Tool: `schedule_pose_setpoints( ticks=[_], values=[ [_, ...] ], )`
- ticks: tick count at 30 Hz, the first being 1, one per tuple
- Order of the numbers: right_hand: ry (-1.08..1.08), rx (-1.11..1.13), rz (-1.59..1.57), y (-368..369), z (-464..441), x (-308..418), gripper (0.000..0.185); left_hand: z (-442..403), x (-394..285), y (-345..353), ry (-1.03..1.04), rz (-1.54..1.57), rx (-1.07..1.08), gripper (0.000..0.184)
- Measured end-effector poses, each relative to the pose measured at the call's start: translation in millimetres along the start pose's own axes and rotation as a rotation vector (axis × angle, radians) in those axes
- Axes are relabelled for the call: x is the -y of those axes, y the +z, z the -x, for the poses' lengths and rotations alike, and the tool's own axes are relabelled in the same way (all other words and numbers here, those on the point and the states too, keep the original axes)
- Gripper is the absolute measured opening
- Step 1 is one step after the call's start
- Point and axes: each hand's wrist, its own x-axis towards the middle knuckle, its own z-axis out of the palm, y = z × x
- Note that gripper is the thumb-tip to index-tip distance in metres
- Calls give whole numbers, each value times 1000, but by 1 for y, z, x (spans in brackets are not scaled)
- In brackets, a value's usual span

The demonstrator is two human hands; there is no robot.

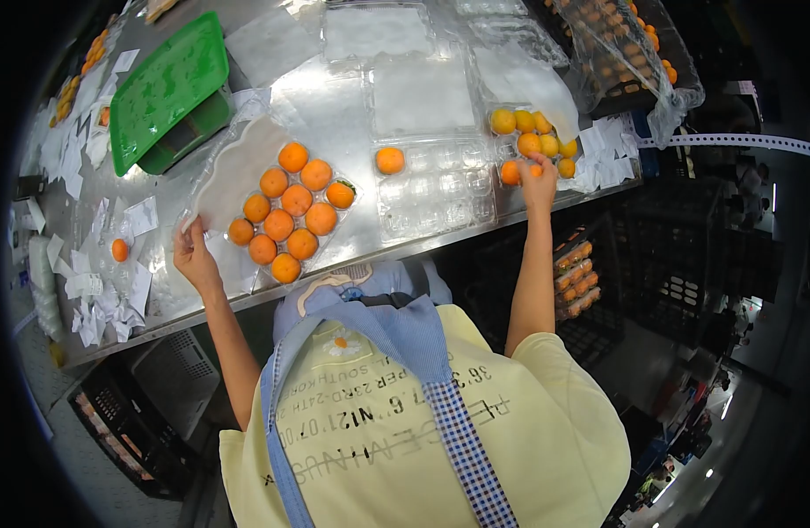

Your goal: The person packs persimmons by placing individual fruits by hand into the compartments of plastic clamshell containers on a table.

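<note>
At the table's front left, my left hand [194, 257] has its fingers closed on the edge of a clear plastic clamshell lid [233, 172]. The lid's open tray [335, 231] holds several mandarins [297, 200] in rows. My right hand [540, 183] is closed on a mandarin [536, 170], its fingertips partly covering the fruit. Beneath and beside that hand, several yellower mandarins [529, 143] sit together in another clear tray. Between my hands lies an open clamshell [436, 189] with one mandarin [389, 160] in its corner cell.
A green plastic basket [172, 97] tilts at the back left. Paper slips [106, 299] and a loose mandarin [120, 250] lie at the left. A black crate [660, 62] of fruit, draped in plastic, stands at the back right. Filled packs [576, 277] are below the table edge.
</note>
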Motion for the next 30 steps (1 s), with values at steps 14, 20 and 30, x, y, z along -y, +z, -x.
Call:
schedule_pose_setpoints(
  ticks=[14, 20, 30],
  values=[
    [-665, -61, 439, 28, 0, 74, 48, 8, -11, 9, 48, 46, -36, 19],
    [-789, 334, 140, 97, 67, 159, 48, 20, -11, 12, 65, 27, -47, 18],
    [-450, 491, -101, 111, 77, 170, 28, 13, -15, 7, 16, 13, -30, 18]
  ],
)
